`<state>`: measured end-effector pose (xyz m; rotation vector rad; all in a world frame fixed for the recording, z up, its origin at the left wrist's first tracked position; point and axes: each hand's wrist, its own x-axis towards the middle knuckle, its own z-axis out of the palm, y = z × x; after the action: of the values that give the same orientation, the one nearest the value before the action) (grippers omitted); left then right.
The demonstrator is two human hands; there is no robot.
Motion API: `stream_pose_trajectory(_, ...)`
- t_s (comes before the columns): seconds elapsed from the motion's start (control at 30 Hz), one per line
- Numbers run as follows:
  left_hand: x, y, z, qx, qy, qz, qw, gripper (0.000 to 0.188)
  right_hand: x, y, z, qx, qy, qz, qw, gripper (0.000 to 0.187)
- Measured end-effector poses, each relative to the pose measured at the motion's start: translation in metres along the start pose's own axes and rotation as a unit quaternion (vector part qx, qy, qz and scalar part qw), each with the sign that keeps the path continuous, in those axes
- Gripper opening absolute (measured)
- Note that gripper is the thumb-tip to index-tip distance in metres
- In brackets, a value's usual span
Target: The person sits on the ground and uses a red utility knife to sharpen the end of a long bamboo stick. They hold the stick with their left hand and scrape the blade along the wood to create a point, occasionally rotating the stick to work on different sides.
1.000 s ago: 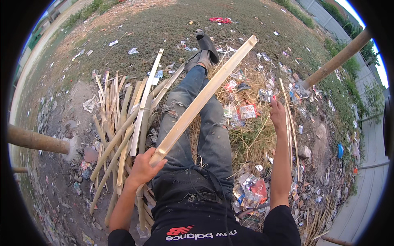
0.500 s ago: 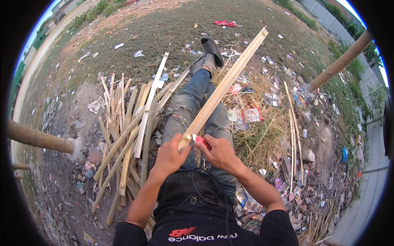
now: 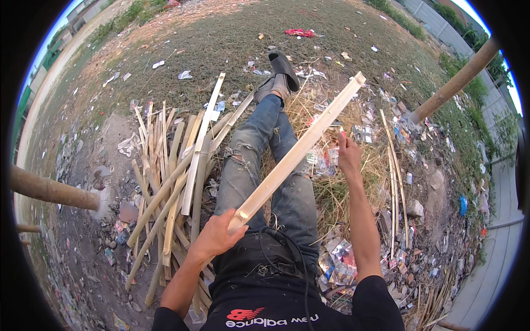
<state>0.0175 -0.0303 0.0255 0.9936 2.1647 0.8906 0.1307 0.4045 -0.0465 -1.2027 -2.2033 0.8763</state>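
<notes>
My left hand [image 3: 220, 234] is closed round the near end of a long split bamboo strip [image 3: 301, 148]. The strip slants up to the right over my outstretched legs [image 3: 243, 165], its pale hollow inner face showing. My right hand [image 3: 350, 159] is raised to the right of the strip, apart from it, and closed on a small red-handled knife [image 3: 343, 133]. Most of the knife is hidden by the fingers, and its blade is hard to make out here.
A pile of bamboo strips and poles [image 3: 165, 187] lies to my left. A few thin strips [image 3: 395, 182] lie on the right, past dry grass [image 3: 331, 201] and scattered litter. Thick posts stand left [image 3: 55, 185] and right [image 3: 455, 80]. A dark slipper [image 3: 283, 69] covers my foot.
My right hand with the knife has moved away from the strip's near end, forward and right. My left hand has drawn the strip down toward me and slightly left.
</notes>
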Motion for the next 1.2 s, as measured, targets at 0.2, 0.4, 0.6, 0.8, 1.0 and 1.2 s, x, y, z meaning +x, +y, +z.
stream_pose_trajectory(0.2, -0.029, -0.020, 0.009, -0.009, -0.039, 0.009, 0.999, 0.038, 0.011, 0.049, -0.049, -0.006, 0.015, -0.011, 1.000, 0.063)
stream_pose_trajectory(0.4, 0.030, 0.002, 0.016, -0.038, 0.054, 0.036, 0.997, 0.036, -0.084, -0.037, -0.010, 0.078, -0.098, -0.135, 0.983, 0.053)
stream_pose_trajectory(0.6, 0.051, 0.006, 0.020, 0.002, 0.101, 0.068, 0.993, 0.040, -0.146, -0.093, 0.014, 0.013, -0.233, -0.243, 0.942, 0.047)
stream_pose_trajectory(0.8, 0.042, 0.011, 0.028, 0.035, 0.084, 0.044, 0.995, 0.039, -0.170, -0.099, 0.030, 0.016, -0.264, -0.243, 0.933, 0.043)
stream_pose_trajectory(1.0, 0.036, 0.008, 0.013, 0.043, 0.094, 0.009, 0.995, 0.035, -0.155, -0.082, 0.026, 0.041, -0.261, -0.199, 0.944, 0.044)
stream_pose_trajectory(1.2, 0.034, 0.000, 0.022, 0.011, 0.093, 0.019, 0.995, 0.035, -0.168, -0.087, 0.024, 0.045, -0.258, -0.245, 0.934, 0.044)
